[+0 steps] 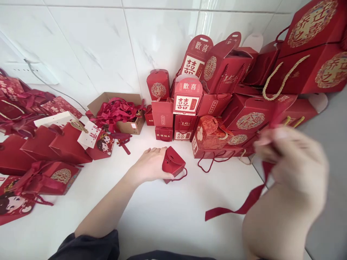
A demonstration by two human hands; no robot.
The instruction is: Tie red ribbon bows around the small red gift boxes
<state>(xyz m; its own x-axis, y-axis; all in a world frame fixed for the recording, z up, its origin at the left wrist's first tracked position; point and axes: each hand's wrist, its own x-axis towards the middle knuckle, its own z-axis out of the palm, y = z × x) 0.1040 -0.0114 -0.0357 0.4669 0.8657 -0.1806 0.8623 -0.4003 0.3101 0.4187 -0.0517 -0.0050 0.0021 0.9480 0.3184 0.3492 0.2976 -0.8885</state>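
My left hand (150,165) is wrapped round a small red gift box (175,163) on the white table, fingers behind and thumb at its near side. The box has a folded flap top, and a dark red cord handle (182,176) loops out at its right. Raised at the right, my right hand (295,159) is blurred by motion, its fingers closed on a dark red ribbon (251,200). One end of the ribbon trails down to the left above the table; a shorter piece sticks up past the fingertips.
A cardboard box (137,124) full of red ribbons stands by the tiled wall (159,39). Stacked red gift boxes (214,101) fill the back right. More red boxes (70,142), some with bows, crowd the left. A grey cable (54,88) runs from a wall socket (29,72).
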